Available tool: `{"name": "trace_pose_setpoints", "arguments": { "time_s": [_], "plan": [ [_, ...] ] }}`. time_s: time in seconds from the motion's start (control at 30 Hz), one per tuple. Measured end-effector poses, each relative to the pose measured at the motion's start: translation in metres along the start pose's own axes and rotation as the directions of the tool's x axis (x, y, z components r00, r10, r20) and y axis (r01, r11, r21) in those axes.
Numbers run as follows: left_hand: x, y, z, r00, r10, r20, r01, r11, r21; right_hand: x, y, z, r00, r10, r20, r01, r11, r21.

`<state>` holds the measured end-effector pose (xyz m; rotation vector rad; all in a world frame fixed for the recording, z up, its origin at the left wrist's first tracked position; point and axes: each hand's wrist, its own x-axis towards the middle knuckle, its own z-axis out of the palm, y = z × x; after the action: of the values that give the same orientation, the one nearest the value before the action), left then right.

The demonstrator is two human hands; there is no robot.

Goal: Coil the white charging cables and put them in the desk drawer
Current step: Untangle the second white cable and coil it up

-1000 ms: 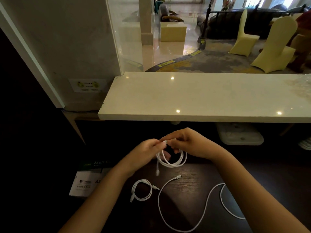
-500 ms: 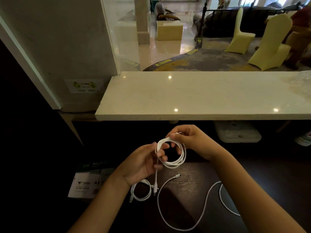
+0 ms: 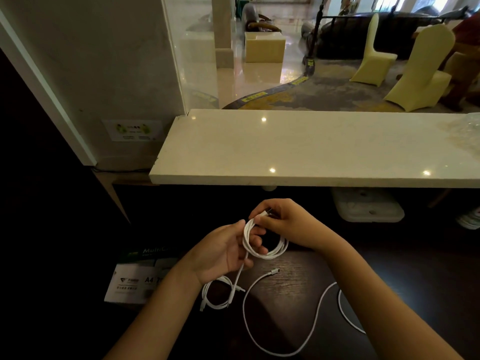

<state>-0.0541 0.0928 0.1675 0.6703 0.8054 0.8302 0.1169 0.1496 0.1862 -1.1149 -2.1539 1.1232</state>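
A white cable coil [image 3: 270, 249] hangs between both hands above the dark wooden desk [image 3: 291, 284]. My left hand [image 3: 226, 252] holds the coil's left side with fingers through the loops, and a loose tail drops from it toward the desk. My right hand [image 3: 283, 222] pinches the coil's top and a plug end. A small coiled white cable [image 3: 217, 294] lies on the desk below my left wrist. A long uncoiled white cable [image 3: 262, 336] snakes across the desk, its plug [image 3: 274, 270] pointing up-right. No drawer shows.
A pale stone counter [image 3: 311, 149] overhangs the desk just beyond my hands. A pack of A4 paper [image 3: 135, 279] sits at the left below the desk edge. A white plastic item [image 3: 368, 207] lies under the counter at the right. Chairs stand behind the glass.
The coil has been turned and lifted slightly, and its loops opened wider. My left hand rotated palm-up and its fingers went through the loops. The loose tail now hangs down to the desk.
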Motion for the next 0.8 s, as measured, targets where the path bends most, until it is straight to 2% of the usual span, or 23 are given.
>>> {"name": "trace_pose_setpoints", "arguments": {
  "time_s": [0.1,0.13,0.2,0.27,0.3,0.37,0.4,0.47,0.6,0.8],
  "plan": [
    [0.002,-0.003,0.0,1.0,0.005,-0.007,-0.006,0.998,-0.063,-0.002,-0.001,0.001,0.999,-0.033,0.026,0.033,0.999,0.013],
    [0.004,-0.005,-0.001,1.0,0.022,-0.017,-0.024,0.995,-0.095,-0.003,-0.001,0.001,0.999,-0.032,0.016,0.031,0.997,0.069],
    [0.007,-0.006,-0.004,0.997,0.072,-0.028,-0.076,0.982,-0.173,-0.004,0.004,0.003,0.996,0.043,-0.074,-0.017,0.949,0.316],
    [0.012,-0.006,-0.01,0.986,0.164,-0.04,-0.169,0.961,-0.219,-0.004,0.01,0.008,0.961,0.221,-0.166,-0.075,0.786,0.613],
    [0.013,-0.005,-0.013,0.975,0.214,-0.056,-0.221,0.948,-0.228,-0.004,0.013,0.012,0.936,0.315,-0.159,-0.103,0.673,0.732],
    [0.016,-0.003,-0.018,0.954,0.289,-0.074,-0.298,0.92,-0.253,-0.009,0.013,0.027,0.907,0.421,-0.03,-0.206,0.505,0.838],
    [0.017,-0.002,-0.019,0.946,0.315,-0.075,-0.323,0.905,-0.275,-0.014,0.01,0.038,0.91,0.412,0.055,-0.271,0.485,0.831],
    [0.018,0.0,-0.02,0.933,0.351,-0.072,-0.356,0.884,-0.304,-0.025,0.0,0.058,0.933,0.327,0.149,-0.317,0.553,0.771],
    [0.014,0.004,-0.02,0.915,0.398,-0.066,-0.399,0.868,-0.294,-0.033,-0.01,0.078,0.983,0.181,0.036,-0.164,0.762,0.626],
    [0.009,0.009,-0.026,0.915,0.398,-0.065,-0.394,0.851,-0.347,-0.04,-0.006,0.085,0.984,0.128,0.121,-0.169,0.883,0.439]
  ]
}}
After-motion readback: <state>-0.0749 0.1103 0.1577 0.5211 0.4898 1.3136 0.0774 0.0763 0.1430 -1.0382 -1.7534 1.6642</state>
